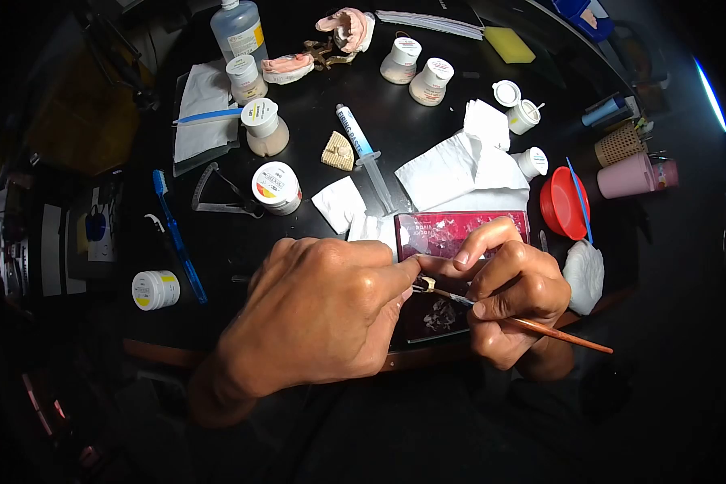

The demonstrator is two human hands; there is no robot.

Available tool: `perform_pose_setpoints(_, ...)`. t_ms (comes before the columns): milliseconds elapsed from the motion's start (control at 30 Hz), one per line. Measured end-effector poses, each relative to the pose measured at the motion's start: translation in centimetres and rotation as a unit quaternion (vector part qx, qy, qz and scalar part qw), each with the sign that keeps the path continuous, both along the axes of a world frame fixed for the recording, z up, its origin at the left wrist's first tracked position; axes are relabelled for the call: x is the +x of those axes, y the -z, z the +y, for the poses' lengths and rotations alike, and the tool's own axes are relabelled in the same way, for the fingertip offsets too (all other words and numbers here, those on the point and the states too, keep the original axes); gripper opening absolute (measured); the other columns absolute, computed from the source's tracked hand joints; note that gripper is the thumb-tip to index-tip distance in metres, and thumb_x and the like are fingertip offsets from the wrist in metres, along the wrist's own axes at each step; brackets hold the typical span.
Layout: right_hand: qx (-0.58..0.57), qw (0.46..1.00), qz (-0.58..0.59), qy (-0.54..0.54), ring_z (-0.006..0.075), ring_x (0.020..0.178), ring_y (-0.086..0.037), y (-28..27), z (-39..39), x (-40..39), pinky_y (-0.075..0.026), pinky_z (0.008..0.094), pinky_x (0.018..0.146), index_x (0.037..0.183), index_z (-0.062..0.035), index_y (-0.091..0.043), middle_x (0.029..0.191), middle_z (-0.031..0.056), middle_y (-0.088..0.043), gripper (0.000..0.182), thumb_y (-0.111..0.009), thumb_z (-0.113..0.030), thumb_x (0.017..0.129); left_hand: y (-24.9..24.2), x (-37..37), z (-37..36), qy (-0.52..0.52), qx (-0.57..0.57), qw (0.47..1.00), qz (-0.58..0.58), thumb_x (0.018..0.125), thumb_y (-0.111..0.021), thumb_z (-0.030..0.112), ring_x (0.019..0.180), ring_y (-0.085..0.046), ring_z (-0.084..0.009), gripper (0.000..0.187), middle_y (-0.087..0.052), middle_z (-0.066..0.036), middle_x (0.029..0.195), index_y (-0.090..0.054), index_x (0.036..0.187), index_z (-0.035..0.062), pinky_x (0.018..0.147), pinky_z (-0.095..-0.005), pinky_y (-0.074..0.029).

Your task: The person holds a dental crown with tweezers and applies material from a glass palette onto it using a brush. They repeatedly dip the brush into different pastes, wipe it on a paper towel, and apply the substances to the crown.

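Note:
My right hand [518, 294] is closed around a fine paintbrush [552, 329] with a reddish-brown wooden handle, its tip pointing left. At the tip is a small cream-coloured dental piece [428, 283], seemingly a crown. My left hand [323, 310] pinches that piece between its fingertips; the exact grip is partly hidden. Below both hands lies a dark red mixing palette [492, 222] with whitish smears. Behind it are folded white tissues [440, 169] and a syringe labelled firing paste [356, 141].
Several powder jars [264, 129] stand at left and back. Pink dental models [351, 32] are at the back beside a liquid bottle [238, 31]. A red bowl [565, 203] and a crumpled tissue [584, 277] lie right. A blue toothbrush [177, 234] lies left.

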State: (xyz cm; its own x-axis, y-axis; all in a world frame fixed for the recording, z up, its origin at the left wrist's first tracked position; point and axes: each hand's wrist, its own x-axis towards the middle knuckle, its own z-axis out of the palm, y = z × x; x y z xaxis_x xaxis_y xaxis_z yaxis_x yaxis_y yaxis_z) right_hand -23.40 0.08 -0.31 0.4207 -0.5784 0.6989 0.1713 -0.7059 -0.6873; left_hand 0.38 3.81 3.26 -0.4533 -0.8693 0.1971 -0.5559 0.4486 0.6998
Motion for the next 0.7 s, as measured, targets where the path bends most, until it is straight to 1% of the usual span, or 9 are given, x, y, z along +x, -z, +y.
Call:
perform_pose_setpoints(300,-0.004,1.000,0.007,0.002,0.0320,0.081,-0.068,-0.1,0.0,0.0,-0.057,0.0350,0.068,0.072,-0.0036,-0.057,0.072,0.0067,-0.057,0.019,-0.062,0.010,0.061,-0.1,0.0,0.0,0.003,0.004,1.000,-0.005,0.082,-0.074,0.004,0.056,-0.065,-0.0255,0.030,-0.064,-0.009,0.070,-0.082,0.112,0.0031,0.050,-0.0373,-0.048)
perform_pose_setpoints(467,0.000,1.000,0.023,-0.002,0.0327,0.085,-0.068,-0.2,-0.1,-0.3,-0.060,0.0370,0.070,0.075,-0.0042,-0.057,0.074,0.0068,-0.058,0.021,-0.061,0.011,0.061,-0.1,0.0,0.0,-0.001,0.008,1.000,0.000,0.084,-0.073,0.002,0.056,-0.065,-0.0261,0.027,-0.065,-0.010,0.070,-0.082,0.110,0.0024,0.051,-0.0372,-0.048)
perform_pose_setpoints(500,0.006,1.000,0.023,0.001,0.0329,0.087,-0.068,-0.2,0.0,-0.6,-0.061,0.0376,0.071,0.075,-0.0043,-0.056,0.074,0.0069,-0.059,0.021,-0.061,0.011,0.061,-0.1,0.0,0.0,-0.006,0.003,1.000,-0.003,0.085,-0.073,0.005,0.059,-0.067,-0.0286,0.023,-0.066,-0.011,0.071,-0.081,0.105,0.0016,0.053,-0.0394,-0.051)
perform_pose_setpoints(533,0.006,1.000,0.026,0.004,0.0330,0.093,-0.066,-0.3,-0.1,-1.0,-0.064,0.0395,0.075,0.078,-0.0045,-0.058,0.076,0.0071,-0.059,0.023,-0.060,0.012,0.061,-0.1,0.0,-0.1,-0.010,0.000,1.000,-0.003,0.086,-0.073,0.008,0.062,-0.070,-0.0311,0.019,-0.067,-0.012,0.071,-0.080,0.101,0.0008,0.055,-0.0417,-0.054)
perform_pose_setpoints(567,0.020,1.000,0.018,0.007,0.0315,0.097,-0.062,-0.6,0.0,-1.2,-0.066,0.0409,0.078,0.081,-0.0045,-0.059,0.078,0.0072,-0.060,0.023,-0.059,0.010,0.063,0.1,0.0,-0.1,-0.013,0.001,1.000,-0.003,0.087,-0.073,0.011,0.065,-0.072,-0.0336,0.017,-0.067,-0.013,0.072,-0.079,0.097,0.0001,0.057,-0.0439,-0.056)
perform_pose_setpoints(600,0.029,0.999,0.010,0.029,0.0297,0.097,-0.059,-0.8,0.6,-1.6,-0.064,0.0391,0.079,0.082,-0.0047,-0.060,0.078,0.0072,-0.060,0.022,-0.060,0.009,0.065,0.3,0.1,-0.3,-0.012,-0.005,1.000,0.001,0.086,-0.072,0.009,0.064,-0.070,-0.0358,0.010,-0.065,-0.015,0.070,-0.073,0.087,-0.0012,0.057,-0.0442,-0.055)
perform_pose_setpoints(633,0.035,0.998,0.001,0.049,0.0279,0.097,-0.057,-0.8,1.1,-2.2,-0.062,0.0373,0.080,0.084,-0.0048,-0.061,0.078,0.0071,-0.060,0.021,-0.062,0.008,0.067,0.4,0.2,-0.2,-0.015,-0.005,1.000,0.008,0.085,-0.072,0.005,0.059,-0.066,-0.0308,0.009,-0.066,-0.014,0.069,-0.075,0.089,-0.0022,0.054,-0.0406,-0.049)
perform_pose_setpoints(667,0.035,0.996,0.041,0.078,0.0255,0.095,-0.054,-0.7,2.5,-4.2,-0.053,0.0346,0.081,0.086,-0.0060,-0.062,0.078,0.0068,-0.061,0.019,-0.065,0.004,0.070,0.7,0.3,-0.3,-0.015,-0.002,1.000,0.020,0.085,-0.072,0.001,0.054,-0.062,-0.0259,0.009,-0.066,-0.014,0.069,-0.076,0.092,-0.0033,0.051,-0.0369,-0.044)
perform_pose_setpoints(700,0.033,0.993,0.055,0.098,0.0235,0.090,-0.054,-0.1,3.4,-4.6,-0.045,0.0336,0.081,0.087,-0.0067,-0.064,0.077,0.0064,-0.063,0.020,-0.067,0.003,0.069,0.5,0.5,-0.3,-0.020,-0.006,0.999,0.026,0.085,-0.072,-0.003,0.049,-0.057,-0.0210,0.012,-0.066,-0.014,0.068,-0.078,0.095,-0.0043,0.047,-0.0333,-0.038)
